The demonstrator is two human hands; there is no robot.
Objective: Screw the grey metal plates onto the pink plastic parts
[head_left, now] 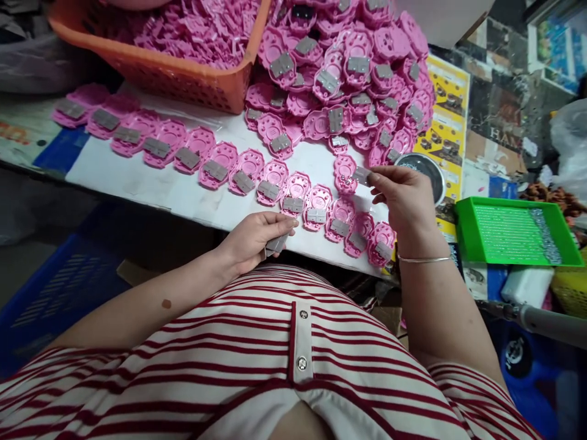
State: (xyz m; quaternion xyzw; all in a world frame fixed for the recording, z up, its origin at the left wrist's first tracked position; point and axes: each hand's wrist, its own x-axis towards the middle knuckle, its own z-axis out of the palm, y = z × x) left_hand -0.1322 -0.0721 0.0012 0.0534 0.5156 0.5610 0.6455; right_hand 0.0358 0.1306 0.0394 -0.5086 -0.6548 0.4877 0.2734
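Note:
My right hand [398, 188] pinches a small grey plate [362, 176] at the edge of a pink plastic casing [345, 165]. That casing lies on the white table top, a little behind a row of similar ones. Near the table's front edge, my left hand [257, 237] is closed around several more grey plates [276, 244]. Just beyond it runs the row of pink casings [296, 186], each with a grey plate on its near end. Whether the plate in my right hand touches the casing, I cannot tell.
An orange basket [183, 70] full of small pink parts stands at the back left. Behind the row rises a heap of pink casings [330, 79]. To the right are a round bowl [428, 168] and a green tray [509, 232] holding small metal pieces.

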